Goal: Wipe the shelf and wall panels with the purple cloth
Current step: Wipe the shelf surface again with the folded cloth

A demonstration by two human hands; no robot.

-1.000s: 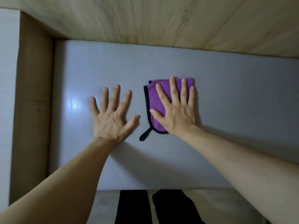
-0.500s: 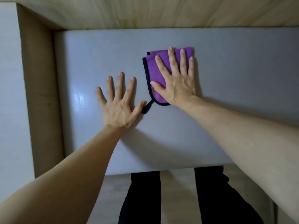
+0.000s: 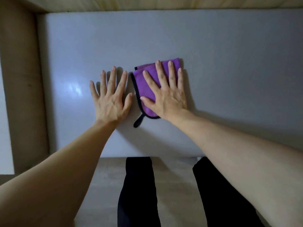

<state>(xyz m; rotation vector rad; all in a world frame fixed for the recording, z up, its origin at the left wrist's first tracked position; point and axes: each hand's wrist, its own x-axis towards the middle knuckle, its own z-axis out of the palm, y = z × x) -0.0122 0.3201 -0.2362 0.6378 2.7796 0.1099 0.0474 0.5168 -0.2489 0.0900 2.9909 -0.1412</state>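
Cloth (image 3: pixel 146 82) lies flat under right hand's (image 3: pixel 165 97) fingers (image 3: pixel 172 74).

Readable text: none
Labels or brand marks: none to be made out
Numbers or signs: none to be made out
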